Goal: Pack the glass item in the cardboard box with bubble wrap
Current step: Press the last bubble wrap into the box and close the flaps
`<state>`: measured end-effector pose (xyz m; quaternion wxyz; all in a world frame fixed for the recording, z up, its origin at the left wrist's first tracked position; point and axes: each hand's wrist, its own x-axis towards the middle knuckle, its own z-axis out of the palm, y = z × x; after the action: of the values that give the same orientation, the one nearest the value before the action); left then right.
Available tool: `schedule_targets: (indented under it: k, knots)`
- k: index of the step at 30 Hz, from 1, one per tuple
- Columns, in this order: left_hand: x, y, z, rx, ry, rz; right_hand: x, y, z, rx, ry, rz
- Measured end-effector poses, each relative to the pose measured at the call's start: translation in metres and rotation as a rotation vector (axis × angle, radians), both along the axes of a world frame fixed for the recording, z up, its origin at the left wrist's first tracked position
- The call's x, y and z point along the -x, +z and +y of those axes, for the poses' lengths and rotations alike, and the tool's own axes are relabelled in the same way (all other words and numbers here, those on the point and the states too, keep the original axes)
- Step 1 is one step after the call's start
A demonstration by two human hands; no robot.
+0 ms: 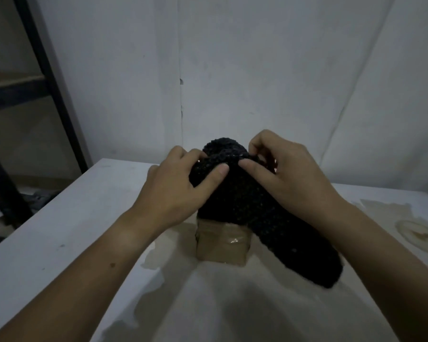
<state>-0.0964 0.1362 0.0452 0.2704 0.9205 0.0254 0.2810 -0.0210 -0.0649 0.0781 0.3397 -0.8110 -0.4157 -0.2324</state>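
Now both your thumbs (219,172) pinch the dark bubble wrap (245,201) at its top.
Your left hand (173,191) and right hand (289,174) curl round the soft, light bundle over the cardboard box (221,245) on the table (59,230); any glass item inside is hidden and likely fragile, so hold low with both palms.

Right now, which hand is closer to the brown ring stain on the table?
Right. The right hand pinches the black bubble wrap up-left of the ring stain; the left hand grips the wrap's other side, farther left.
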Motion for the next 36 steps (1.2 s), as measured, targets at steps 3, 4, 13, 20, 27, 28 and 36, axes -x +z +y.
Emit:
schedule_targets:
  k: [3, 4, 13, 20, 27, 28, 36]
  knots:
    - [-0.006, 0.001, 0.004, -0.043, 0.005, 0.07, -0.004, 0.003, -0.002, 0.119, -0.05, -0.104]
    - [-0.009, 0.0, 0.004, -0.066, 0.02, 0.152, -0.008, -0.002, -0.001, 0.164, -0.065, -0.069]
    - [-0.034, -0.03, 0.01, -0.262, -0.041, 0.621, -0.046, -0.078, -0.001, 0.573, -0.128, 0.266]
    - [-0.052, -0.031, 0.01, -0.242, -0.11, 0.814, -0.057, -0.087, 0.018, 0.79, -0.214, 0.364]
    - [-0.073, -0.024, -0.009, -0.426, -0.067, 0.943, -0.054, -0.092, 0.021, 0.817, -0.194, 0.422]
    - [-0.074, -0.026, -0.011, -0.422, -0.068, 0.931, -0.052, -0.092, 0.018, 0.785, -0.181, 0.394]
    - [-0.07, -0.036, -0.001, -0.258, -0.122, 0.827, -0.042, -0.093, 0.002, 0.506, -0.3, 0.124]
